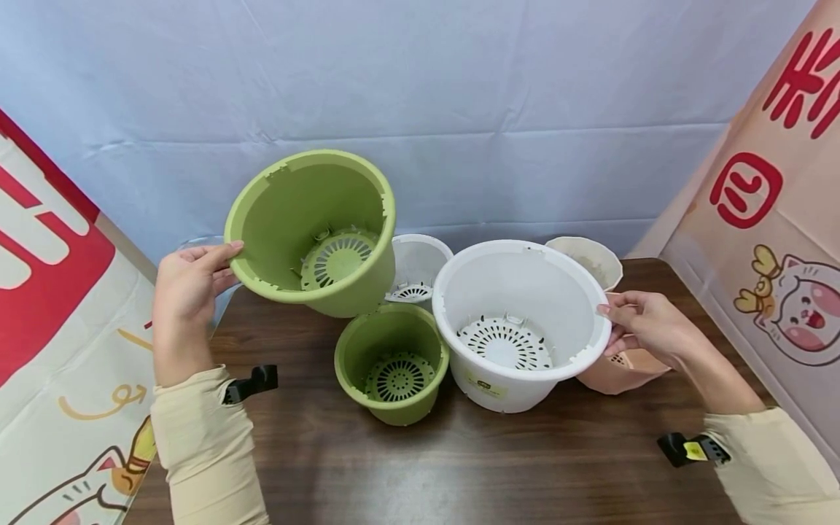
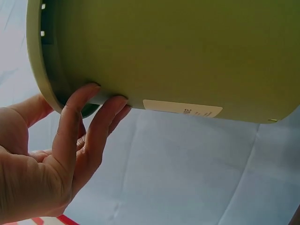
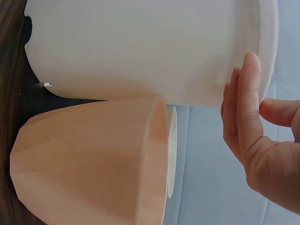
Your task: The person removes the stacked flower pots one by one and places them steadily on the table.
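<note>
My left hand (image 1: 192, 292) pinches the rim of a large green flower pot (image 1: 348, 281), tilted and held above the table at the left. In the left wrist view its fingers (image 2: 91, 136) press the pot's outer wall, near a pale label (image 2: 183, 108). At the right, my right hand (image 1: 650, 324) grips the rim of a large white flower pot (image 1: 525, 313), thumb on the rim and fingers against the outside. A slotted base shows inside each pot. Between them a smaller green pot (image 1: 392, 408) stands upright on the table.
A smaller white pot (image 1: 420, 262) stands behind the green ones. A peach faceted pot (image 3: 89, 159) and a cream pot (image 1: 593, 255) are at the right, partly hidden by the large white pot. The dark wooden table (image 1: 420, 467) meets a pale blue cloth backdrop (image 1: 459, 87).
</note>
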### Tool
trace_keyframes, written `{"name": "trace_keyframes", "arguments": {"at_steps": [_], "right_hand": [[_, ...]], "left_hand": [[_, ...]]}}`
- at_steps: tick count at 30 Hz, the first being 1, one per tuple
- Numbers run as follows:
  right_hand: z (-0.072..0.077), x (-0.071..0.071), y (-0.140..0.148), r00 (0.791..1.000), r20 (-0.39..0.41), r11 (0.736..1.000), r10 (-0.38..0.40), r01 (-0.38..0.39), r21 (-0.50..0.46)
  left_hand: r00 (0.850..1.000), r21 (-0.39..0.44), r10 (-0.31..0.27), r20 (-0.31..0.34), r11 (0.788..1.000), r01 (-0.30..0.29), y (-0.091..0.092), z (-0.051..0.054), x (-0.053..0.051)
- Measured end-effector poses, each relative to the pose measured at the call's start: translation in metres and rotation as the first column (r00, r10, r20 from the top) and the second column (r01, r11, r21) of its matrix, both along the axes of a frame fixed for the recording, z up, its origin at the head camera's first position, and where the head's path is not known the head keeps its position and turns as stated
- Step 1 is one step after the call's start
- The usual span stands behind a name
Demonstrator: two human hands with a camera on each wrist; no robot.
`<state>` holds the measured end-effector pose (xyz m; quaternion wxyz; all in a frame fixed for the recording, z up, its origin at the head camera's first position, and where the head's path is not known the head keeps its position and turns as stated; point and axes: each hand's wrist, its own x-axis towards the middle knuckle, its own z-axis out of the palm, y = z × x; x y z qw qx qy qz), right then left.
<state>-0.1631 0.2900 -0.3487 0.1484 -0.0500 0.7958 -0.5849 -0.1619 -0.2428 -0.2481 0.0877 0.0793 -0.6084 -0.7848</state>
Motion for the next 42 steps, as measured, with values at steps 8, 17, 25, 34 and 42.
{"name": "trace_keyframes", "arguments": {"at_steps": [8, 17, 25, 34, 42], "right_hand": [[0.0, 0.0, -0.001, 1.0, -0.002, 0.999, 0.0, 0.0, -0.049], [0.0, 0.0, -0.001, 1.0, -0.005, 0.999, 0.001, -0.001, -0.042], [0.001, 0.001, -0.001, 1.0, -0.004, 1.0, 0.003, -0.003, -0.012], [0.0, 0.002, -0.001, 1.0, -0.005, 1.0, 0.0, 0.0, -0.019], [0.001, 0.002, -0.001, 1.0, -0.001, 1.0, -0.001, 0.001, 0.001]], "left_hand": [[0.998, 0.056, 0.055, 0.009, 0.997, -0.055, -0.014, -0.009, 0.0], [0.99, 0.086, 0.13, 0.059, 0.987, -0.135, -0.027, -0.023, -0.001], [0.988, 0.088, 0.123, 0.091, 0.987, -0.131, -0.033, -0.038, -0.003], [0.988, 0.083, 0.097, 0.12, 0.991, -0.108, -0.035, -0.058, -0.004], [0.974, -0.007, 0.135, 0.184, 0.991, -0.136, -0.032, -0.071, -0.007]]}}
